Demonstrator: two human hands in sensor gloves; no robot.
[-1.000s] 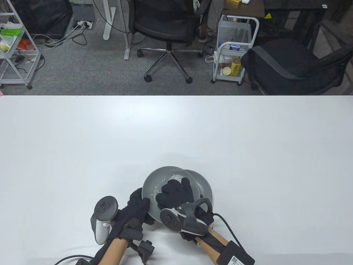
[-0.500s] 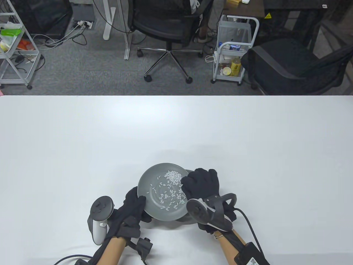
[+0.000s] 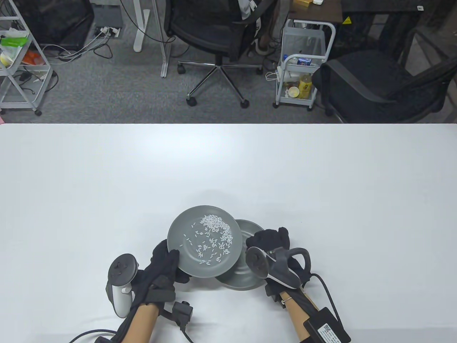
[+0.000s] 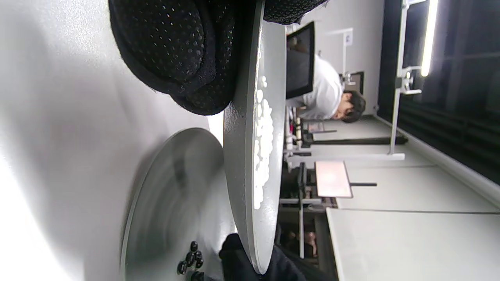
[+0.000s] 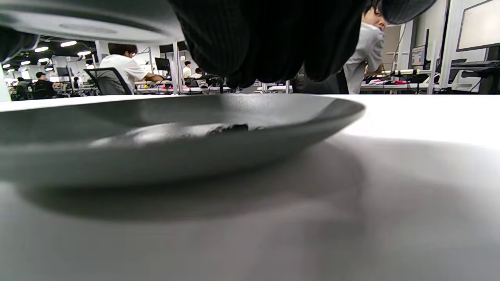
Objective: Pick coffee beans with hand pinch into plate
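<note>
My left hand [image 3: 166, 266] grips the near-left rim of a grey plate [image 3: 178, 228] and holds it level above the table. White rice grains [image 3: 214, 235] lie scattered on this plate. A second grey plate [image 3: 251, 228] sits on the table, partly under the lifted one. A few dark coffee beans [image 4: 190, 257] lie in it, also seen in the right wrist view [image 5: 232, 128]. My right hand [image 3: 271, 239] hovers over the lower plate's right rim with its fingers [image 5: 265, 39] bent down, and I see nothing held in them.
The white table [image 3: 107, 185] stretches wide to the left, right and far side of the plates. Its far edge [image 3: 228, 124] borders a floor with office chairs and carts. Cables trail from both wrists at the near edge.
My right hand left the rice plate, moved right over the lower plate, then drew back toward me. My left hand carried the rice plate up and to the left, uncovering more of the lower plate.
</note>
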